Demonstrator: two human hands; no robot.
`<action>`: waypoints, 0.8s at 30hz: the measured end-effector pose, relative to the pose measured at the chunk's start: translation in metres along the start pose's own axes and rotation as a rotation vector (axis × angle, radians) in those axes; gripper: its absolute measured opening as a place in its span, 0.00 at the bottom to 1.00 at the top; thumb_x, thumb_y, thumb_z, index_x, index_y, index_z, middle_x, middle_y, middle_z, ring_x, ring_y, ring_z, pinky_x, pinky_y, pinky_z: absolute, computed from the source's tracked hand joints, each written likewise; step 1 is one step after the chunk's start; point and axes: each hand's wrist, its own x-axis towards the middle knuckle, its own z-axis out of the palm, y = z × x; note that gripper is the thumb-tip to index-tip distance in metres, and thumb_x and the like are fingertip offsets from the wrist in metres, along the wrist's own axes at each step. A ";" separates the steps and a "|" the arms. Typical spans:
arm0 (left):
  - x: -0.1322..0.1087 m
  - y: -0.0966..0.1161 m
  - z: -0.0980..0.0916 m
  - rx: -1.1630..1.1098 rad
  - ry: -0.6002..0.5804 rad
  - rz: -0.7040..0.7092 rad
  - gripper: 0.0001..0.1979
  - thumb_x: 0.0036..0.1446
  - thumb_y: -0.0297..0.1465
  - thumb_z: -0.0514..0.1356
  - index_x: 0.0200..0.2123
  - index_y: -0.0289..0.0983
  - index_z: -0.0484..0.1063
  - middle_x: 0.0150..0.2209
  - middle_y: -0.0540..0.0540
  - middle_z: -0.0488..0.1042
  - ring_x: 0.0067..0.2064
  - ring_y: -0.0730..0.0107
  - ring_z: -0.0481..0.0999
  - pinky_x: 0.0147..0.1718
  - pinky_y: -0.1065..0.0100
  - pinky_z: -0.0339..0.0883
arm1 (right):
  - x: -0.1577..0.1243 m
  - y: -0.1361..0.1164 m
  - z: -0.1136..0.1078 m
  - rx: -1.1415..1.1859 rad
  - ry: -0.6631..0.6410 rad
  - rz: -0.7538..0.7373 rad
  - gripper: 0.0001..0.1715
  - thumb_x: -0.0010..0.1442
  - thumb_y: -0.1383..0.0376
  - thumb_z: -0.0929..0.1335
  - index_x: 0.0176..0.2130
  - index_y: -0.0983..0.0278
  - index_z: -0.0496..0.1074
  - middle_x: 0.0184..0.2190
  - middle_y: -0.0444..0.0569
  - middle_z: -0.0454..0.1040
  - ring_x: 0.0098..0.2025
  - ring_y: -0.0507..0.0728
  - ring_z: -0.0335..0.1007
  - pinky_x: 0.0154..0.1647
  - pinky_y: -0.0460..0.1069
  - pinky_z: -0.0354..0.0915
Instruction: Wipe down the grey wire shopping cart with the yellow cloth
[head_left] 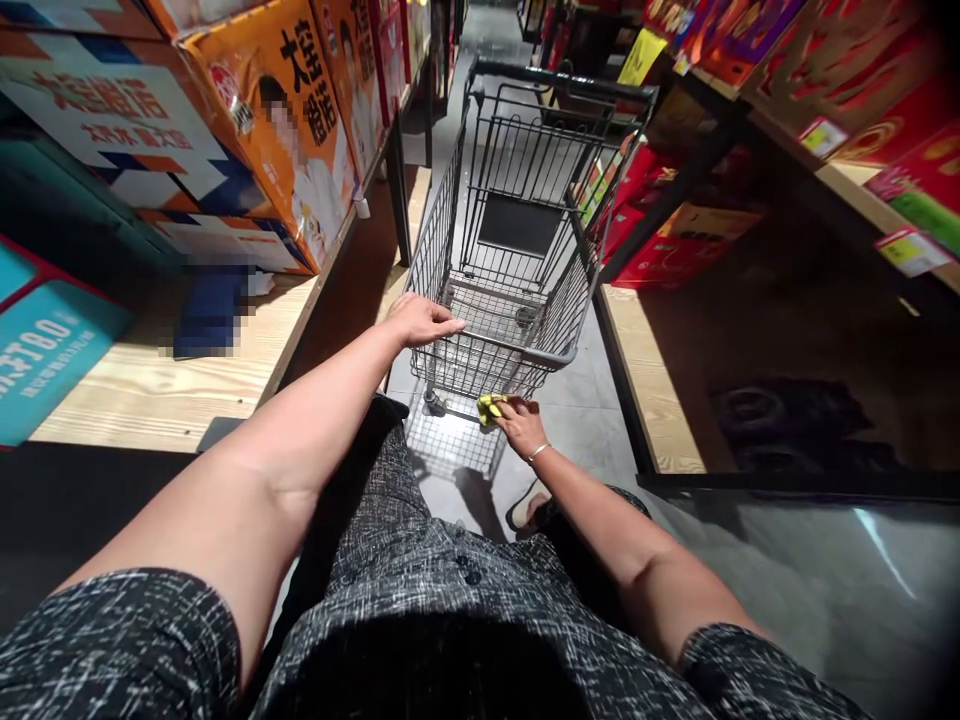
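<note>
A dark wire shopping cart [555, 356] stands in the aisle in front of me, its front end towards me and its black handle on the far side. My left hand [421, 320] grips the near left corner of the cart's top rim. Lower down, my right hand [520, 422] is closed on a yellow cloth [491, 408], close to the cart's lower front wires. Dark patches show on the cloth, and part of it is hidden under my fingers. I cannot tell whether it touches the cart.
Orange drink cartons [270, 130] are stacked on a wooden shelf [225, 385] to the left, with a dark blue item [210, 310] beside them. On the right, shelving [651, 385] holds red boxes [660, 240] and price tags. Grey floor [592, 440] shows around the cart.
</note>
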 end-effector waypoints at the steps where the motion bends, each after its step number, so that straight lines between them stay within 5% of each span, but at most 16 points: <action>1: 0.000 -0.003 0.000 0.017 0.008 0.003 0.28 0.58 0.59 0.54 0.35 0.47 0.84 0.28 0.49 0.78 0.46 0.56 0.75 0.53 0.60 0.65 | 0.000 0.007 -0.013 -0.001 0.058 -0.021 0.18 0.69 0.63 0.63 0.50 0.48 0.79 0.61 0.43 0.73 0.61 0.63 0.58 0.56 0.59 0.54; 6: -0.001 -0.004 -0.006 0.046 -0.021 0.053 0.26 0.60 0.56 0.53 0.34 0.45 0.83 0.30 0.50 0.79 0.44 0.59 0.76 0.54 0.61 0.64 | -0.005 0.036 -0.080 -0.048 0.456 0.041 0.19 0.68 0.63 0.65 0.53 0.45 0.79 0.59 0.45 0.73 0.62 0.64 0.54 0.59 0.61 0.49; 10: -0.008 0.022 -0.004 0.075 -0.042 0.151 0.21 0.66 0.42 0.51 0.45 0.43 0.82 0.44 0.48 0.83 0.50 0.58 0.78 0.59 0.59 0.60 | -0.007 0.039 -0.080 -0.030 0.637 0.118 0.22 0.67 0.65 0.66 0.55 0.41 0.77 0.57 0.46 0.74 0.62 0.65 0.54 0.59 0.61 0.49; 13: -0.015 0.046 0.009 0.013 -0.039 0.218 0.24 0.64 0.37 0.54 0.62 0.45 0.72 0.58 0.49 0.78 0.59 0.62 0.73 0.61 0.60 0.55 | -0.003 0.030 -0.043 0.001 0.569 0.100 0.22 0.65 0.66 0.67 0.52 0.43 0.79 0.54 0.49 0.76 0.56 0.64 0.57 0.55 0.61 0.50; 18: -0.016 0.063 0.025 -0.008 -0.069 0.254 0.24 0.63 0.46 0.58 0.61 0.52 0.71 0.60 0.51 0.75 0.61 0.58 0.69 0.60 0.55 0.49 | 0.002 0.009 0.016 0.060 0.216 0.104 0.20 0.62 0.69 0.66 0.44 0.47 0.82 0.52 0.46 0.78 0.55 0.65 0.60 0.49 0.59 0.52; 21: -0.013 0.058 0.024 -0.047 -0.076 0.218 0.22 0.65 0.47 0.56 0.58 0.51 0.74 0.61 0.52 0.75 0.61 0.60 0.69 0.59 0.55 0.46 | 0.003 -0.003 0.015 0.102 0.098 0.036 0.21 0.61 0.71 0.67 0.44 0.47 0.83 0.52 0.45 0.78 0.55 0.64 0.62 0.49 0.57 0.53; 24: -0.010 0.048 0.023 -0.073 -0.061 0.197 0.20 0.65 0.46 0.56 0.56 0.50 0.76 0.60 0.52 0.76 0.61 0.61 0.69 0.59 0.56 0.44 | 0.008 -0.013 -0.021 0.107 0.266 -0.076 0.22 0.63 0.70 0.68 0.47 0.45 0.81 0.56 0.43 0.76 0.55 0.62 0.61 0.49 0.56 0.55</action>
